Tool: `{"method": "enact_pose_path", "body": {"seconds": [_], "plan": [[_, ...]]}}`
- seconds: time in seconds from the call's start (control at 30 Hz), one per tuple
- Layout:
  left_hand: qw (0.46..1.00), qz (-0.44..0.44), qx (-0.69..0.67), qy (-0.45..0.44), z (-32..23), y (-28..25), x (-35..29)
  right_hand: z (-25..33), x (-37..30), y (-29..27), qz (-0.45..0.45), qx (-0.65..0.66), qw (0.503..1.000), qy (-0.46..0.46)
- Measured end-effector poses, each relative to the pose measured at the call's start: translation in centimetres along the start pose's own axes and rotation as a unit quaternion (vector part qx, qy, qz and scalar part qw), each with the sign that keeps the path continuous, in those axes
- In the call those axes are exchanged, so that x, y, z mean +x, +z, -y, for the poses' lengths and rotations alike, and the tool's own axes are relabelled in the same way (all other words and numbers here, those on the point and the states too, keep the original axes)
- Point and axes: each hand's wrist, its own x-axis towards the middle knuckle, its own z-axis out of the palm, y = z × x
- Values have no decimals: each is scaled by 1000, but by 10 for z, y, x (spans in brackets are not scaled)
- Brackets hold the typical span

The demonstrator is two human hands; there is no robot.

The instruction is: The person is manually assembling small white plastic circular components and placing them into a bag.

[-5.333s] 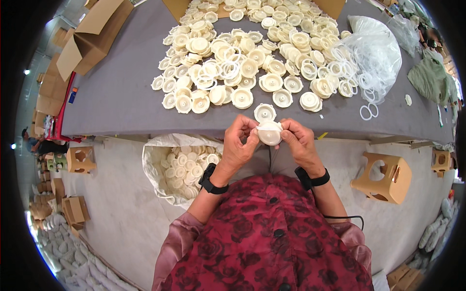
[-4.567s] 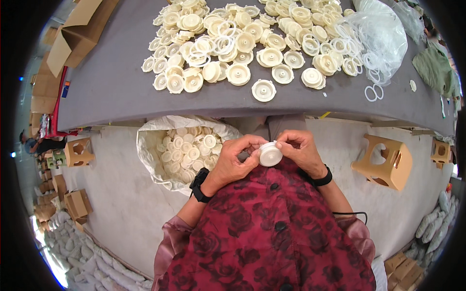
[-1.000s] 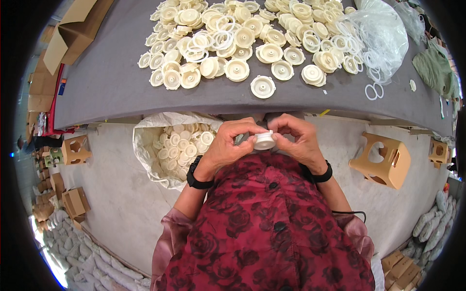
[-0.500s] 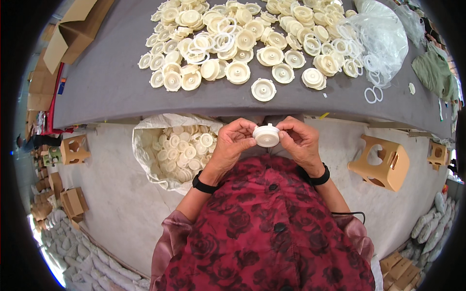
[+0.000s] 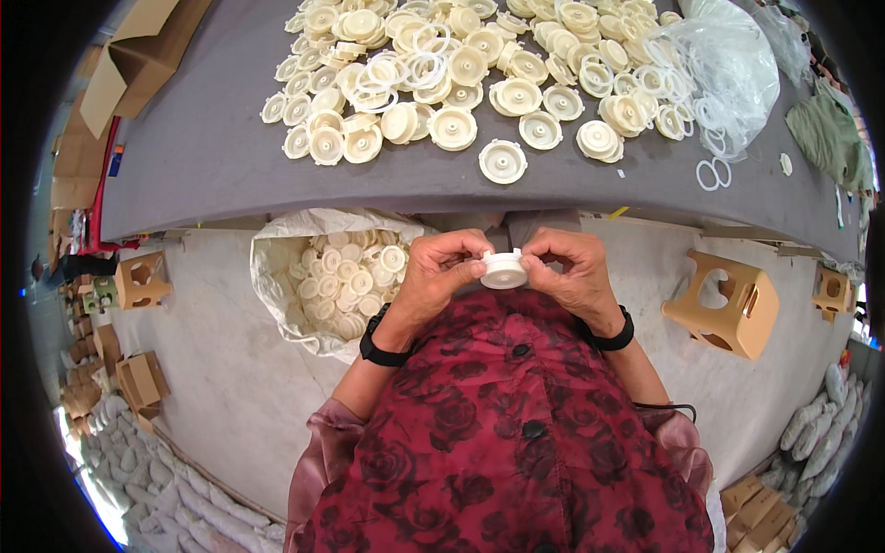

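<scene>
Between both hands, in front of my body and below the table edge, is a cream round plastic cap [image 5: 505, 272]. My left hand [image 5: 444, 267] pinches its left rim with thumb and forefinger. On the opposite rim, the fingertips of my right hand [image 5: 570, 267] are closed the same way. A single matching cap [image 5: 502, 162] lies near the table's front edge. Behind it spreads a heap of such caps [image 5: 466, 64], some with white sealing rings [image 5: 426, 70] on top. Two loose rings [image 5: 713, 174] lie to the right.
A white woven sack [image 5: 277, 313] full of caps stands on the floor, left of my legs. The grey table [image 5: 212, 175] runs across ahead. A clear plastic bag [image 5: 737, 74] sits at its right. A tan stool [image 5: 724, 304] stands at right; a cardboard box [image 5: 138, 69] is far left.
The cap has tipped a little and moved slightly lower, with both hands still on its rim. My fingers sit closer over its upper edge.
</scene>
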Motion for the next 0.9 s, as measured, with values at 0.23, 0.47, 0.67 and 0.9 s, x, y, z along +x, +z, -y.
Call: {"method": "enact_pose_path", "body": {"seconds": [0.23,0.47,0.67,0.9], "plan": [[985,28,168,37,-15,2,7,1,1,5,11,-60,998,-16],[966,15,258,-17,-23,6,8,-1,8,13,31,-118,991,-47],[918,5,368,-147,-50,-45,-26,-15,12,12,-37,-43,996,-62],[728,-91,678,-49,-63,-92,-76,-2,48,-14,-104,-175,976,-74]]}}
